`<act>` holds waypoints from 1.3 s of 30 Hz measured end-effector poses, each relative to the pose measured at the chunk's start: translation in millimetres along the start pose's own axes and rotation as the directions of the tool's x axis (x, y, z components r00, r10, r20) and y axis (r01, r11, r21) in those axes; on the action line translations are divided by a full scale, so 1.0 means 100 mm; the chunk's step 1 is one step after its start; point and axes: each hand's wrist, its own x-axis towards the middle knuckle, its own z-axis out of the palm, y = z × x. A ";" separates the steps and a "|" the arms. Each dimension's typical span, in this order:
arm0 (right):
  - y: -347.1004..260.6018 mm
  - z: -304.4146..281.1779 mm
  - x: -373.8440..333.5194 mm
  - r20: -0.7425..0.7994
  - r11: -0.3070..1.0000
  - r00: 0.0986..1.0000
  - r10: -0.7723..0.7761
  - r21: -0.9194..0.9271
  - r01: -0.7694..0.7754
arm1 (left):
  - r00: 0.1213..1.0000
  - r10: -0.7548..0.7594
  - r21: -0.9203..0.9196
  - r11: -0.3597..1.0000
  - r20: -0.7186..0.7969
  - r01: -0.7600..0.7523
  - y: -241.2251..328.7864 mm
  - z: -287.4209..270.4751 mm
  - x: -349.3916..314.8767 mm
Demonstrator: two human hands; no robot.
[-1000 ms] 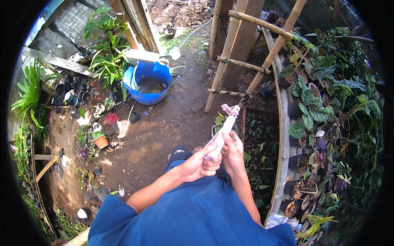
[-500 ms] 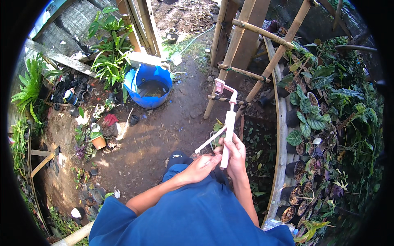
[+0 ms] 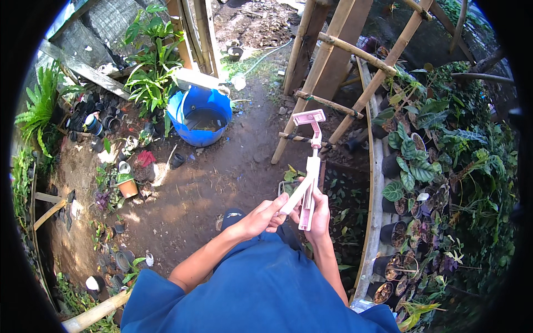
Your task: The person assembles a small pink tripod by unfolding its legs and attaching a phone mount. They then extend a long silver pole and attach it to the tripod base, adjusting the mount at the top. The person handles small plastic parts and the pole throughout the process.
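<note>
Pink-and-white selfie stick (image 3: pixel 312 169) sits between the 2 hands, its top reaching up and away past the fingertips. Left hand (image 3: pixel 260 218): mostly closed, fingers curled under, thumb along the top, pinching the lower end of 1 white leg (image 3: pixel 298 197) that angles out from the handle toward it. Right hand (image 3: pixel 318 222): closed around the lower handle from the right side, some fingers hidden behind it. Handle's open channel (image 3: pixel 305 216) shows between the hands, just left of the right palm. Pink clamp head (image 3: pixel 308 117) is at the stick's far end, well above both hands, tilted on a bent neck.

Bamboo ladder (image 3: pixel 357 54) stands beyond the right hand, its lower rungs behind the clamp head in this view. Blue bucket (image 3: pixel 191 135) with some liquid: up and left of the left hand. Orange pot (image 3: pixel 128 190): farther left of the left hand, tilted. Potted plants (image 3: pixel 408 169) line the right hand's right side, past a long pole (image 3: pixel 376 183). Blue shirt (image 3: pixel 250 283) is below both hands.
</note>
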 end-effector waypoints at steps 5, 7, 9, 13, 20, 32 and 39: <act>0.00 0.08 -0.03 -0.034 0.976 0.995 -0.099 -0.196 0.090 | 0.995 -0.055 0.276 0.961 0.085 0.030 -0.04 0.00 0.02; -0.03 0.12 -0.03 -0.022 0.968 0.998 -0.066 -0.246 0.058 | 0.987 -0.062 0.169 0.985 0.145 0.037 -0.09 0.05 0.03; -0.03 0.17 -0.04 -0.048 0.963 0.998 -0.043 -0.269 0.028 | 0.986 -0.049 -0.077 0.995 0.158 0.062 -0.12 0.12 0.04; 0.00 0.21 -0.10 -0.058 0.976 0.998 0.010 -0.216 -0.022 | 0.989 -0.020 -0.340 0.938 0.145 0.069 -0.13 0.21 0.04; 0.07 0.14 -0.14 -0.186 0.973 0.982 0.033 -0.218 -0.074 | 0.995 0.005 -0.620 0.782 0.100 0.059 -0.12 0.33 0.02; 0.27 -0.08 -0.16 -0.184 0.982 0.967 0.177 -0.026 -0.185 | 0.986 -0.131 -0.797 0.583 0.102 0.160 -0.17 0.37 0.02; 0.25 -0.13 -0.19 -0.154 0.981 0.969 0.190 -0.012 -0.194 | 0.983 -0.179 -0.771 0.632 -0.052 0.075 -0.21 0.49 0.05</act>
